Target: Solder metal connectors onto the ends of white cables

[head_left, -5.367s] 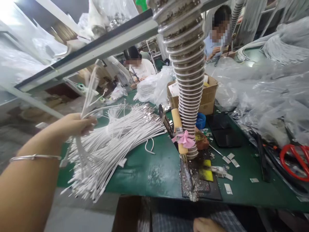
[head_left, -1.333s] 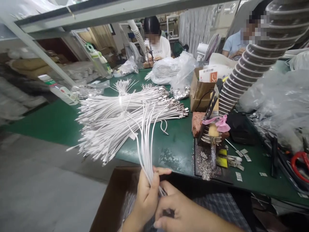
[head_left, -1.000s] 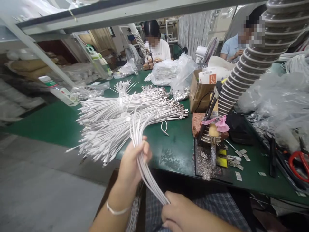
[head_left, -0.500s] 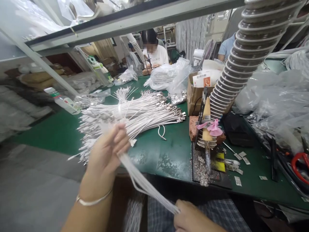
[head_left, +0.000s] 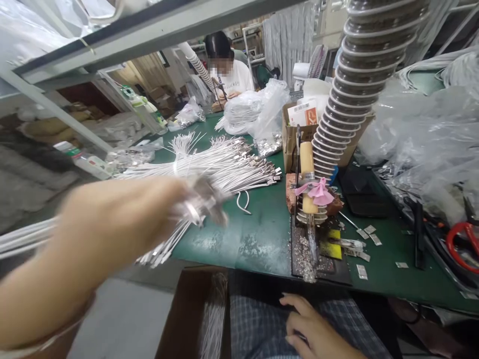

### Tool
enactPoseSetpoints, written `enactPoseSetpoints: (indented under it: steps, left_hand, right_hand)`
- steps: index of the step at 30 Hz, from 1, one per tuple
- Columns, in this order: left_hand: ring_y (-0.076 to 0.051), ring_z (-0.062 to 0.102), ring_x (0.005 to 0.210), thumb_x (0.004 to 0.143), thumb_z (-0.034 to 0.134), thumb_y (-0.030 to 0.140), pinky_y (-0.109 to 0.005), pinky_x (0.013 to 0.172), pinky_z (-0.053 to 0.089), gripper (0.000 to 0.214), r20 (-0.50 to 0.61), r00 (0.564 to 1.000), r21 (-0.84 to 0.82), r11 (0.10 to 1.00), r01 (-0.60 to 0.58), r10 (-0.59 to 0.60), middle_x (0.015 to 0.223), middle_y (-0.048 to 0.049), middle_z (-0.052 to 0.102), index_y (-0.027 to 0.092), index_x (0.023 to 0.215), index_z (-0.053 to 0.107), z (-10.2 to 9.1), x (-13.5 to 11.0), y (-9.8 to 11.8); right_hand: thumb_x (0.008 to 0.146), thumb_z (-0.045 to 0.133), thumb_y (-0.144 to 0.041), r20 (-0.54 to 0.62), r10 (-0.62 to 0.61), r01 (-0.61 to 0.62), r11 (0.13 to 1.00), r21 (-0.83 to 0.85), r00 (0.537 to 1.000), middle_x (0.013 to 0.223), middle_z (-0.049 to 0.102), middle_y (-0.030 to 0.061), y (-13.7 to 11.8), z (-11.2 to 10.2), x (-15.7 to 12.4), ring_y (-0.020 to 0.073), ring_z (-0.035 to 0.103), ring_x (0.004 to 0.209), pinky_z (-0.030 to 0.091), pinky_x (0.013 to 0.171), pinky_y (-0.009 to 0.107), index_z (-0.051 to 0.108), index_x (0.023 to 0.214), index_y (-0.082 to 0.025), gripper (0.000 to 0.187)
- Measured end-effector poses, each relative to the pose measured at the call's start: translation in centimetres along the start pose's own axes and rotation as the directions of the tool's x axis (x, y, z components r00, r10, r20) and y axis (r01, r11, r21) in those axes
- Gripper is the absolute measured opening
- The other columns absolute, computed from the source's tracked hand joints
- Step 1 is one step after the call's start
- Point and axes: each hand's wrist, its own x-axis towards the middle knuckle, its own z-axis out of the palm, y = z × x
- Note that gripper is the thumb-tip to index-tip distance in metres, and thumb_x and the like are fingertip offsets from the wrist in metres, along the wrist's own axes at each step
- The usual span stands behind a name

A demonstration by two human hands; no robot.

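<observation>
White cables point(head_left: 26, 238) (tips blurred), middles hidden

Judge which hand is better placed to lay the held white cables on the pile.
Left, most likely: the left hand, though blurred, grips the cables and overlaps the cable pile in view. The right hand is over the plaid cloth, apart from the pile, with no cables visible in it.

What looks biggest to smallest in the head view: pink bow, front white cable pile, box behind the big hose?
Front white cable pile, partly behind the left hand
Box, partly behind the hose
Pink bow
</observation>
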Motion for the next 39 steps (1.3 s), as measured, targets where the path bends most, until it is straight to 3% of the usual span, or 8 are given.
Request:
enactPoseSetpoints:
  steps: [2, 6, 11, 15, 20, 26, 35, 39]
  left_hand:
    - [-0.013, 0.041, 0.047, 0.091, 0.059, 0.013, -0.028, 0.045, 0.024, 0.015, 0.092, 0.936, 0.050, 0.937, -0.346, 0.341, 0.056, 0.0033, 0.054, 0.021, 0.079, 0.064, 3.3, 0.3, 0.4]
    - [-0.013, 0.038, 0.040, 0.092, 0.049, 0.010, -0.030, 0.042, 0.024, 0.023, 0.138, 0.868, -0.094, 0.879, -0.468, 0.477, 0.046, 0.0050, 0.045, 0.022, 0.074, 0.057, 9.6, -2.9, 3.0]
    - [-0.018, 0.051, 0.054, 0.094, 0.038, 0.008, -0.033, 0.053, 0.040, 0.026, 0.183, 0.941, -0.158, 0.953, -0.259, 0.286, 0.061, -0.0040, 0.060, 0.013, 0.093, 0.063, 13.6, -8.5, 7.4]
    - [-0.020, 0.060, 0.065, 0.098, 0.043, 0.015, -0.034, 0.060, 0.045, 0.024, 0.093, 0.989, -0.349, 0.934, -0.075, 0.114, 0.075, -0.0080, 0.067, 0.012, 0.108, 0.064, 15.6, -9.3, 9.8]
    - [-0.016, 0.064, 0.059, 0.093, 0.056, 0.008, -0.030, 0.054, 0.046, 0.017, -0.121, 0.973, -0.429, 0.874, -0.229, 0.196, 0.070, -0.0037, 0.071, 0.013, 0.105, 0.066, 17.2, -7.7, 10.2]
    - [-0.019, 0.070, 0.064, 0.093, 0.055, 0.011, -0.031, 0.055, 0.050, 0.023, -0.053, 0.983, -0.537, 0.824, -0.179, 0.178, 0.078, -0.0077, 0.076, 0.010, 0.113, 0.065, 17.8, -7.7, 10.1]
    - [-0.019, 0.072, 0.062, 0.093, 0.057, 0.016, -0.031, 0.056, 0.051, 0.013, -0.085, 0.993, -0.536, 0.836, -0.114, 0.081, 0.079, -0.0070, 0.079, 0.014, 0.102, 0.066, 18.8, -7.5, 11.3]
    - [-0.019, 0.073, 0.064, 0.095, 0.057, 0.020, -0.032, 0.059, 0.051, 0.009, -0.062, 0.994, -0.550, 0.828, -0.110, 0.091, 0.082, -0.0081, 0.080, 0.015, 0.098, 0.064, 18.8, -7.8, 11.1]
  right_hand:
    - [0.077, 0.058, -0.004, 0.004, 0.001, -0.001, 1.000, 0.017, 1.000, 0.144, 0.052, 0.0140, 0.5, 0.2, -0.2, 0.0291, 0.045, 0.139, 0.040, 0.111, 0.043, 0.067, 0.087, -0.018, 0.019]
    - [0.076, 0.059, -0.003, -0.043, -0.039, 0.043, 0.995, 0.091, 0.998, 0.123, 0.063, 0.0106, 1.0, 0.0, -1.1, 0.0230, 0.061, 0.115, 0.049, 0.098, 0.035, 0.064, 0.084, -0.020, 0.019]
    - [0.075, 0.059, -0.003, -0.048, 0.057, -0.051, 0.993, 0.105, 0.997, 0.085, 0.063, 0.0007, -0.7, -2.8, -3.2, 0.0153, 0.060, 0.077, 0.047, 0.070, 0.025, 0.064, 0.079, -0.020, 0.018]
    - [0.084, 0.061, -0.012, -0.182, 0.043, -0.015, 0.988, 0.155, 0.982, 0.073, 0.057, -0.0014, -3.0, -6.0, -4.7, 0.0127, 0.053, 0.064, 0.039, 0.057, 0.024, 0.064, 0.073, -0.020, 0.014]
    - [0.096, 0.057, -0.026, -0.548, -0.110, 0.216, 0.967, 0.133, 0.829, 0.067, 0.055, -0.0022, -4.3, -7.2, -5.9, 0.0118, 0.050, 0.058, 0.037, 0.053, 0.024, 0.063, 0.081, -0.022, 0.017]
    - [0.099, 0.053, -0.040, -0.694, -0.095, 0.295, 0.939, 0.175, 0.714, 0.066, 0.048, -0.0038, -4.3, -5.6, -5.1, 0.0109, 0.044, 0.053, 0.036, 0.049, 0.023, 0.056, 0.092, -0.023, 0.018]
    - [0.094, 0.062, -0.041, -0.618, -0.054, 0.332, 0.878, 0.345, 0.784, 0.082, 0.060, 0.0012, -3.7, -5.8, -4.7, 0.0106, 0.047, 0.055, 0.038, 0.047, 0.022, 0.058, 0.112, -0.028, 0.022]
    - [0.095, 0.061, -0.036, -0.599, -0.017, 0.316, 0.862, 0.397, 0.800, 0.079, 0.061, 0.0007, -3.6, -5.7, -4.3, 0.0109, 0.052, 0.057, 0.044, 0.051, 0.023, 0.061, 0.102, -0.025, 0.013]
